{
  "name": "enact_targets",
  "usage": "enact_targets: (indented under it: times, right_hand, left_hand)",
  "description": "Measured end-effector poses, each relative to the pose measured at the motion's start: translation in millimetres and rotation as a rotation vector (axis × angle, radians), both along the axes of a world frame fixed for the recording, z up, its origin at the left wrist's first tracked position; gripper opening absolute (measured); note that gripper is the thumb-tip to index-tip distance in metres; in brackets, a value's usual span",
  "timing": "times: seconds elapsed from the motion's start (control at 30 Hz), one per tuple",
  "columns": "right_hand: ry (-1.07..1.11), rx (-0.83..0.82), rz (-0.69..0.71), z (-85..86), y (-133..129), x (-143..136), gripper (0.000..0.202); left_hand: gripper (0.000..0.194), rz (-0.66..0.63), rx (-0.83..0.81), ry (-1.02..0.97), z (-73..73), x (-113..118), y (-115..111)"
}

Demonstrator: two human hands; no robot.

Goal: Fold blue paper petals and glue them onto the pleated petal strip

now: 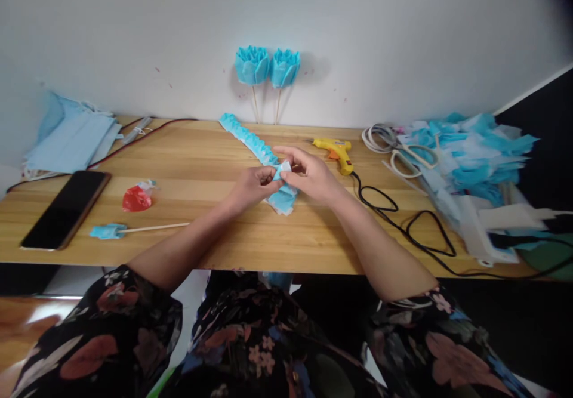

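Note:
My left hand (257,186) and my right hand (308,174) meet over the middle of the table, both closed on a small piece of light blue mask fabric (283,170). Beneath them lie more blue fabric pieces (283,200). A long pleated blue strip (248,139) runs from behind my fingers toward the wall. To the right of my right hand rests a yellow hot glue gun (335,150). On the left, a thin wooden stick (156,227) with a blue fabric bud (107,231) at its end lies flat.
Two blue fabric flowers (252,65) on sticks lean against the wall. Flat face masks (74,138), a phone (65,210) and a red wrapper (138,197) are at left. Scissors (414,158), blue scraps (474,153), a white power strip (478,231) and a looping black cord (380,210) occupy the right.

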State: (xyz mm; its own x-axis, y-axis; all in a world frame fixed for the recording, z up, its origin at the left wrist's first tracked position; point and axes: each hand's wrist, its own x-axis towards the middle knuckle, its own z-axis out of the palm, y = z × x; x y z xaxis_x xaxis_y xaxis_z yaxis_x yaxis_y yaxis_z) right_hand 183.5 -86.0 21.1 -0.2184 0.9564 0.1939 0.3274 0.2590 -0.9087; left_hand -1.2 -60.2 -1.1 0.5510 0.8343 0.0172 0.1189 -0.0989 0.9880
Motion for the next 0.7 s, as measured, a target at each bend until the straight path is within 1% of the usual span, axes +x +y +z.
enact_targets:
  times: [0.2,0.37,0.57,0.7]
  right_hand:
    - [0.037,-0.029,-0.041,3.4,-1,-1,0.052]
    - [0.097,-0.087,-0.051,5.2,-3,-1,0.051]
    - [0.293,-0.142,-0.048,10.7,-3,3,0.043]
    - [0.291,-0.137,-0.037,12.5,-3,5,0.044]
  left_hand:
    - [0.03,-0.058,-0.021,-0.063,3.0,-1,-1]
    - [0.035,-0.008,0.021,-0.062,2.5,-3,0]
    - [0.034,0.007,-0.015,-0.064,2.2,-5,2]
    - [0.032,-0.003,-0.013,-0.055,2.9,-5,1]
